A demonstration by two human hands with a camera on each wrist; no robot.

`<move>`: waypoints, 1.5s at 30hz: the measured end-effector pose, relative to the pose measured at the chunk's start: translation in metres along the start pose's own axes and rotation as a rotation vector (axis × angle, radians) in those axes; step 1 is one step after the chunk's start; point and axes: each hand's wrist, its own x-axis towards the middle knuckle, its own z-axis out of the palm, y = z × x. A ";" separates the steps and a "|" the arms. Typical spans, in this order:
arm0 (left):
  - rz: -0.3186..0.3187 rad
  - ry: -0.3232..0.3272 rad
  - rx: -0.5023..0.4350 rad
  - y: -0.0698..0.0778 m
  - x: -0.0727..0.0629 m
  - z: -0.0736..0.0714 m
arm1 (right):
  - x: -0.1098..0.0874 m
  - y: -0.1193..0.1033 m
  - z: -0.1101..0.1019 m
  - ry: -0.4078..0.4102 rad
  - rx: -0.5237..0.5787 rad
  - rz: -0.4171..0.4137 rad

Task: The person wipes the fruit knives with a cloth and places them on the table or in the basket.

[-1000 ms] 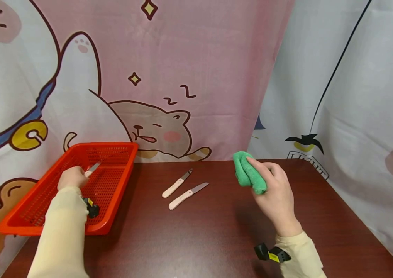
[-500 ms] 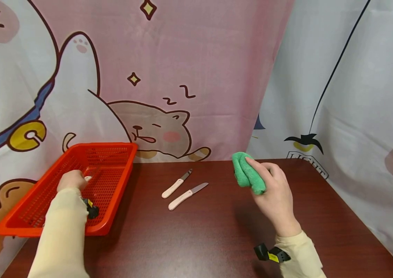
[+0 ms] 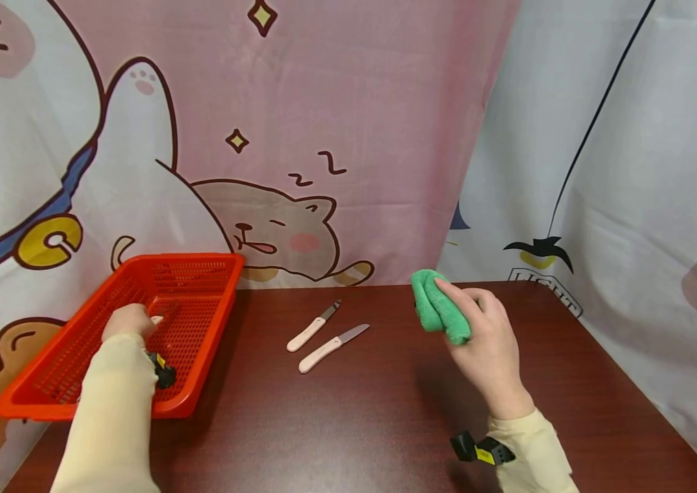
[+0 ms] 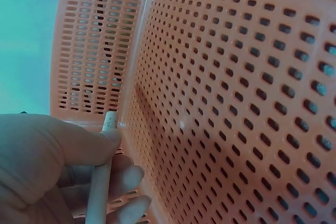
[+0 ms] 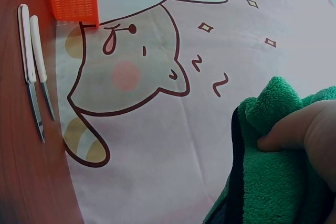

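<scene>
Inside the red plastic basket, my left hand grips a small knife by its pale handle, thumb on one side and fingers curled on the other. Its blade is barely visible now against the basket's perforated wall. On the right, above the tabletop, my right hand holds a folded green towel, the thumb pressed into the cloth; the right wrist view shows its dark edging. Two more knives with pale handles lie between the hands, a rear knife and a front knife, both blades pointing away to the right.
The dark brown wooden table runs under everything. A printed cartoon curtain hangs right behind its back edge, with a white curtain along the right side. The basket stands at the table's left, its rim raised above the surface.
My left hand has tilted the knife inside the basket, so the blade that showed clearly a second ago has nearly gone from the head view. The right hand and towel have hardly moved.
</scene>
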 end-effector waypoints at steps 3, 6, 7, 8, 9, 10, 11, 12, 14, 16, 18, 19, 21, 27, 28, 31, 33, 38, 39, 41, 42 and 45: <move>-0.007 -0.013 -0.008 -0.001 0.001 0.000 | 0.000 0.000 0.000 0.000 -0.002 0.001; -0.013 -0.041 -0.020 -0.002 0.003 -0.001 | 0.000 0.000 -0.001 0.000 0.001 0.003; -0.015 -0.052 -0.027 -0.003 0.004 -0.001 | 0.000 -0.001 -0.001 0.001 0.003 0.004; -0.020 -0.063 -0.034 -0.003 0.004 -0.001 | 0.001 -0.001 -0.001 0.003 0.005 0.003; -0.024 -0.076 -0.040 -0.004 0.005 -0.001 | 0.001 -0.001 -0.001 0.005 0.006 0.004; -0.027 -0.083 -0.046 -0.004 0.005 -0.001 | 0.001 -0.001 -0.001 0.007 0.006 0.003; -0.032 -0.093 -0.053 -0.005 0.005 -0.001 | 0.001 -0.001 -0.001 0.008 0.008 0.002; -0.036 -0.101 -0.058 -0.005 0.005 -0.001 | 0.001 -0.001 -0.002 0.010 0.008 0.001; -0.047 -0.109 -0.077 -0.006 0.005 0.000 | 0.001 -0.001 -0.002 0.013 0.008 -0.001; -0.055 -0.114 -0.084 -0.008 0.006 0.000 | 0.000 -0.001 -0.002 0.015 0.012 -0.003; -0.055 -0.107 -0.077 -0.007 0.005 0.000 | 0.000 -0.001 -0.002 0.016 0.013 -0.002; -0.058 -0.103 -0.077 -0.006 0.005 0.000 | 0.000 -0.001 -0.002 0.018 0.014 -0.001; -0.059 -0.088 -0.073 -0.004 0.005 -0.001 | 0.000 -0.001 -0.002 0.018 0.014 0.001; -0.008 -0.008 -0.068 0.001 0.010 -0.001 | 0.000 0.001 -0.003 0.014 0.008 0.006; 0.008 0.009 -0.061 0.003 0.010 -0.002 | 0.000 0.001 -0.003 0.014 0.010 0.005; 0.046 0.048 -0.054 0.007 0.011 -0.005 | 0.000 0.000 -0.003 0.015 0.013 0.000; 0.058 0.062 -0.059 0.010 0.012 -0.007 | 0.000 0.000 -0.003 0.016 0.013 -0.002; 0.094 0.074 -0.043 0.016 0.013 -0.014 | 0.001 0.001 -0.003 0.020 0.011 -0.008; 0.102 0.077 -0.039 0.018 0.013 -0.015 | 0.001 0.001 -0.003 0.021 0.012 -0.009; 0.114 0.084 -0.035 0.020 0.012 -0.019 | 0.001 0.001 -0.003 0.023 0.013 -0.010; 0.121 0.088 -0.032 0.022 0.011 -0.021 | 0.001 0.001 -0.003 0.024 0.013 -0.012; 0.143 0.086 -0.029 0.025 0.008 -0.026 | 0.001 0.000 -0.003 0.026 0.014 -0.015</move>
